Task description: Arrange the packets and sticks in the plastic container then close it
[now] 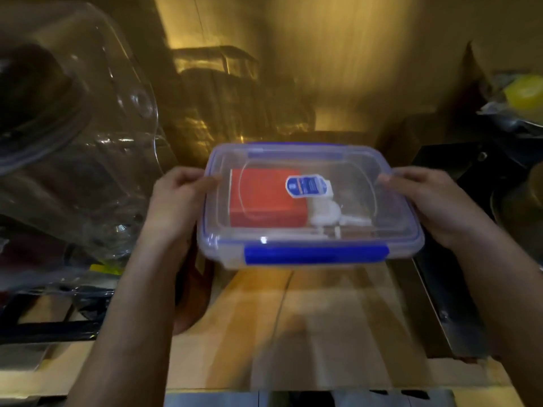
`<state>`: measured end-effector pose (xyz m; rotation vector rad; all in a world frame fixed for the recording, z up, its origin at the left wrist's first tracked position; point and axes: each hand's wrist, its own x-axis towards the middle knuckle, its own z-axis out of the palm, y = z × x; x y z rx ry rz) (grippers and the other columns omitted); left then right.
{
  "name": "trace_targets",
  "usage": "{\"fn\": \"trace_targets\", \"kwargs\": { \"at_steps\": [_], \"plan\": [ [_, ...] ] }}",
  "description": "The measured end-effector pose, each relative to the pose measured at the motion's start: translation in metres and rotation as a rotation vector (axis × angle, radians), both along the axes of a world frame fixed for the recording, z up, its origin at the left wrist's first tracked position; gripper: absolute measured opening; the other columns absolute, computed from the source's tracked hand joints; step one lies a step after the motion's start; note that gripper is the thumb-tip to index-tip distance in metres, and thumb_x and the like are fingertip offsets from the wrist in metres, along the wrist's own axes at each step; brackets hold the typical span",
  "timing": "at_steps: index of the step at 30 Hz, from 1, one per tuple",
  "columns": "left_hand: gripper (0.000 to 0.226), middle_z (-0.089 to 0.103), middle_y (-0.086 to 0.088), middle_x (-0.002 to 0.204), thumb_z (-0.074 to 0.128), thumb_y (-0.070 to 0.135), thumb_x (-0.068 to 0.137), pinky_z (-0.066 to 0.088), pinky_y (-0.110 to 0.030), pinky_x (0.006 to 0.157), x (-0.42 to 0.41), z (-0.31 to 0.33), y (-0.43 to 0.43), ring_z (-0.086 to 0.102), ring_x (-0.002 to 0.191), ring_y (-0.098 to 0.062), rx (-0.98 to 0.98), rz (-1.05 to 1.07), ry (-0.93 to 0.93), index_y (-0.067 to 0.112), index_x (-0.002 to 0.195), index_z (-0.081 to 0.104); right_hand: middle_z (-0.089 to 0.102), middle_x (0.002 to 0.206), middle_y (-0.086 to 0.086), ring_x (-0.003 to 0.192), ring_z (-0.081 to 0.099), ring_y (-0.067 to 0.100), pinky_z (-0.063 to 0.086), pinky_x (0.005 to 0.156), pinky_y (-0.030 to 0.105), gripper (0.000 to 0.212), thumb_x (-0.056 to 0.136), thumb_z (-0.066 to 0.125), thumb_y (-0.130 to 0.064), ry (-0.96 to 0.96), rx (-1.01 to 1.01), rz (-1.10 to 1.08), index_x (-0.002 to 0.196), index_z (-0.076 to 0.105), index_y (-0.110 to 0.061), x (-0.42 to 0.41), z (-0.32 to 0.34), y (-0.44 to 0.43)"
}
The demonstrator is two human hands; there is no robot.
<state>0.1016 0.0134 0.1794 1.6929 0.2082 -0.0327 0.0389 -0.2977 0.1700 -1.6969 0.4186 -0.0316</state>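
My left hand [176, 201] and right hand [435, 201] have a closed grip on the short sides of the plastic container [308, 207], lid on, above the wooden tabletop [293, 333]. Feels light, stiff, prob. slippery; contents may slide, so I keep it level w/ thumbs on rim.

head cam; looks forward and down; close over hands [308, 201] and wooden counter [293, 333]; blurred

Whole frame motion-blurred. Label [306, 186] text unreadable. White items [324, 214] under lid [364, 171] indistinct. Yellow object [526, 94] cut by right edge.
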Motion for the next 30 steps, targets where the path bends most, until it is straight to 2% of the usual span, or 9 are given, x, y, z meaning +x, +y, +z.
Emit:
{"fn": "trace_targets", "kwargs": {
  "at_steps": [4,6,8,12,15,22,25,27,30],
  "plan": [
    [0.024,0.066,-0.001,0.070,0.067,0.014,0.074,0.043,-0.012,0.037,0.050,0.009,-0.031,0.062,0.042,0.000,0.000,0.069,-0.079,0.013,0.098,0.064,0.072,0.083,0.007,0.062,0.072,0.010,0.056,0.050,0.021,0.022,0.082,0.069,-0.018,-0.098,0.065,-0.078,0.102,0.064,-0.010,0.051,0.010,0.001],
    [0.041,0.070,-0.002,0.083,0.067,0.014,0.076,0.050,-0.015,0.044,0.068,0.002,-0.042,0.067,0.054,-0.001,0.057,0.004,-0.047,0.010,0.116,0.059,0.071,0.090,0.005,0.069,0.073,0.012,0.057,0.052,0.023,0.029,0.079,0.071,-0.019,-0.113,0.082,-0.101,0.106,0.062,-0.015,0.070,0.012,-0.001],
    [0.055,0.069,-0.008,0.108,0.070,0.022,0.079,0.059,-0.029,0.067,0.081,-0.010,-0.047,0.070,0.079,-0.012,0.121,-0.060,-0.016,0.013,0.130,0.050,0.071,0.094,0.004,0.075,0.073,0.014,0.058,0.056,0.026,0.035,0.079,0.071,-0.018,-0.101,0.077,-0.090,0.112,0.061,-0.017,0.084,0.011,-0.004],
    [0.053,0.067,-0.010,0.115,0.063,0.038,0.086,0.057,-0.043,0.084,0.092,-0.029,-0.052,0.068,0.094,-0.022,0.267,-0.065,-0.103,0.014,0.130,0.048,0.068,0.100,0.004,0.080,0.068,0.014,0.054,0.055,0.022,0.049,0.082,0.068,-0.012,-0.050,0.024,-0.083,0.128,0.052,-0.012,0.102,-0.003,-0.006],
    [0.049,0.068,-0.005,0.104,0.057,0.045,0.088,0.058,-0.034,0.073,0.092,-0.041,-0.054,0.068,0.083,-0.017,0.297,-0.039,-0.101,0.018,0.128,0.050,0.065,0.095,0.000,0.078,0.065,0.011,0.052,0.052,0.020,0.044,0.085,0.064,-0.011,-0.027,0.005,-0.101,0.127,0.052,-0.013,0.111,-0.014,-0.001],
    [0.042,0.067,0.006,0.087,0.055,0.054,0.087,0.058,-0.035,0.070,0.088,-0.064,-0.050,0.068,0.077,-0.011,0.350,-0.053,-0.060,0.023,0.116,0.053,0.066,0.097,0.000,0.091,0.066,0.021,0.056,0.083,0.043,0.035,0.087,0.062,-0.028,0.079,-0.066,-0.085,0.120,0.054,-0.024,0.110,-0.044,0.000],
    [0.037,0.067,0.003,0.080,0.046,0.056,0.090,0.058,-0.040,0.072,0.092,-0.057,-0.051,0.068,0.074,-0.016,0.611,-0.086,-0.088,0.021,0.097,0.057,0.068,0.095,0.003,0.088,0.066,0.021,0.054,0.086,0.046,0.013,0.089,0.056,-0.034,0.128,-0.294,-0.021,0.098,0.059,-0.025,0.110,-0.034,0.002],
    [0.042,0.069,-0.005,0.087,0.041,0.052,0.092,0.056,-0.045,0.079,0.097,-0.046,-0.056,0.066,0.080,-0.023,0.802,-0.085,-0.118,0.015,0.096,0.061,0.065,0.088,0.003,0.094,0.063,0.025,0.047,0.093,0.046,0.018,0.091,0.051,-0.038,0.141,-0.607,0.043,0.089,0.060,-0.022,0.114,-0.019,0.005],
    [0.046,0.067,-0.012,0.104,0.044,0.053,0.090,0.050,-0.046,0.090,0.105,-0.019,-0.068,0.062,0.098,-0.030,0.959,-0.038,-0.201,0.014,0.107,0.060,0.048,0.138,0.010,0.134,0.037,0.031,0.026,0.108,0.049,0.042,0.090,0.053,-0.043,0.045,-0.903,0.204,0.125,0.054,-0.020,0.124,0.003,0.014]
  ]
}}
